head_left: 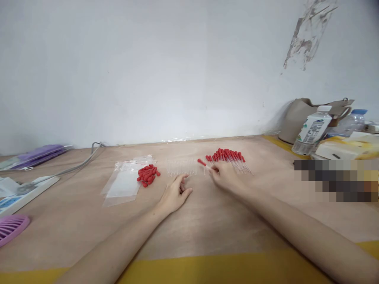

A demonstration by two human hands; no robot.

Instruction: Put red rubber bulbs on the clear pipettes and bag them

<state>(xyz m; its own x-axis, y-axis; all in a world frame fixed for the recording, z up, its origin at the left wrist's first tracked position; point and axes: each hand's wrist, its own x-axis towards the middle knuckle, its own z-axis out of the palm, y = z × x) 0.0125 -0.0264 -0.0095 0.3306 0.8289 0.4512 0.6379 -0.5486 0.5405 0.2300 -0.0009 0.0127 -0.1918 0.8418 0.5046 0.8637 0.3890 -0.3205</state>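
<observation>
My right hand is closed on a glass dropper, a clear tube with a red rubber bulb pointing up and left. Just beyond that hand lies a row of several droppers with red bulbs, their clear tubes slanting toward me. My left hand rests on the table with fingers loosely apart and nothing in it. In front of its fingertips is a row of several clear glass tubes without bulbs. A pile of loose red rubber bulbs sits left of the tubes, partly on clear plastic bags.
At left are a power strip with a grey cable, purple packets and a pink slotted object. A bottle, a beige bag and yellow-white packaging stand at right. A white wall rises behind.
</observation>
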